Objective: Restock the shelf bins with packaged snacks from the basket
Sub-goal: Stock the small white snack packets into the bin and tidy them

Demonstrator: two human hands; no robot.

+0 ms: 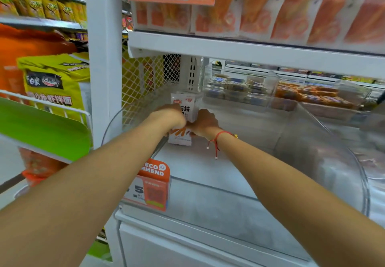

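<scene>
Standing the white snack packets (186, 108) upright at the clear bin's (218, 200) back-left corner, the left hand (174, 115) and right hand (205, 123), each grip clamped on them, should square edges before letting go.

Snack packets (183, 108) at bin's (208, 175) back-left corner, between both hands

White snack packets at the back left of the clear shelf bin

I hold a white snack packet (186, 105) upright against the bin's back left corner; a second white packet (179, 138) with orange marks lies flat just below it on the bin floor (239, 133), partly under my grips.
</scene>
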